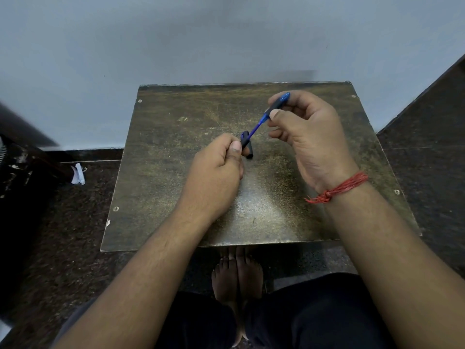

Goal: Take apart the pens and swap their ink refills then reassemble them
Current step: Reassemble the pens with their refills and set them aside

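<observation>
Fingers of my left hand (221,159) curl round the pen's (261,123) black rear end, thumb pressed on top, just above the worktop (176,197). Up and to the right of that hand, my right hand (299,129) pinches the dark rubber grip section between thumb and fingers, the blue tip poking out beyond. Between the hands runs the thin translucent blue barrel, held slanted in the air. I judge it light and stiff, smooth plastic that would slip under a twist, so the ribbed rubber is the place to hold; the refill inside would be thin and bendable, wanting a straight pull. Beyond the hands the worktop is scuffed, scratched brown laminate, flat, with screw heads at its corners.
</observation>
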Available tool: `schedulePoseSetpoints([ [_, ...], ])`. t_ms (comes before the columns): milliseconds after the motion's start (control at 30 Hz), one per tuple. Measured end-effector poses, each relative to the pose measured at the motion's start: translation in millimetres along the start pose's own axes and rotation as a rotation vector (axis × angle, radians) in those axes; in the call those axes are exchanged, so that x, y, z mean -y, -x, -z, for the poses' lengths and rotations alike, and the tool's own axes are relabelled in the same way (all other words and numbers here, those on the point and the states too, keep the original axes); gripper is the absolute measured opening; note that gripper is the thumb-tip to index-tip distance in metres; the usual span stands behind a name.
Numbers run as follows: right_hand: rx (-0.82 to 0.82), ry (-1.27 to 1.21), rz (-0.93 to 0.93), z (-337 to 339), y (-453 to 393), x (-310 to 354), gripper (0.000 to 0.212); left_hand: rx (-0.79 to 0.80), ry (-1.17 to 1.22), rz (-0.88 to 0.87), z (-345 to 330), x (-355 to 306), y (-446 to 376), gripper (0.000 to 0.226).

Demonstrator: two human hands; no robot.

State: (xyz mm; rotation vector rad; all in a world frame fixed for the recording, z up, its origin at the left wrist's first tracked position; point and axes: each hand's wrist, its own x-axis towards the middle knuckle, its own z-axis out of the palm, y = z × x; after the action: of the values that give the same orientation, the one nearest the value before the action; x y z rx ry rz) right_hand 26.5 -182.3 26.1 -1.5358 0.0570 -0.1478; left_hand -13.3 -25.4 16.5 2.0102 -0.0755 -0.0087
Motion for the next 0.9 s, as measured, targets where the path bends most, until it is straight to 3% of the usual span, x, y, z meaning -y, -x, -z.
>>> schedulePoseSetpoints([
  [133, 0.044, -0.123, -0.091, 2, 0, 0, 0.018, 0.003, 0.007, -0.004, -1, -1, 0, 0.028],
  [267, 0.203, -0.085, -0.117, -3, 6, -1, 0.017, 0.002, 0.002, -0.024, -1, 0, 0, 0.028],
  [467, 0.260, -0.072, -0.118, -6, 8, -2, 0.013, -0.021, -0.007, -0.024, 0, -2, 1, 0.030],
  [733, 0.269, -0.075, -0.148, -8, 6, -5, 0.006, -0.048, -0.013, -0.034, -1, -2, 2, 0.027],
  [900, 0.185, 0.091, -0.086, -14, 8, -7, 0.022, -0.040, -0.015, -0.055, -3, -4, 2, 0.026],
])
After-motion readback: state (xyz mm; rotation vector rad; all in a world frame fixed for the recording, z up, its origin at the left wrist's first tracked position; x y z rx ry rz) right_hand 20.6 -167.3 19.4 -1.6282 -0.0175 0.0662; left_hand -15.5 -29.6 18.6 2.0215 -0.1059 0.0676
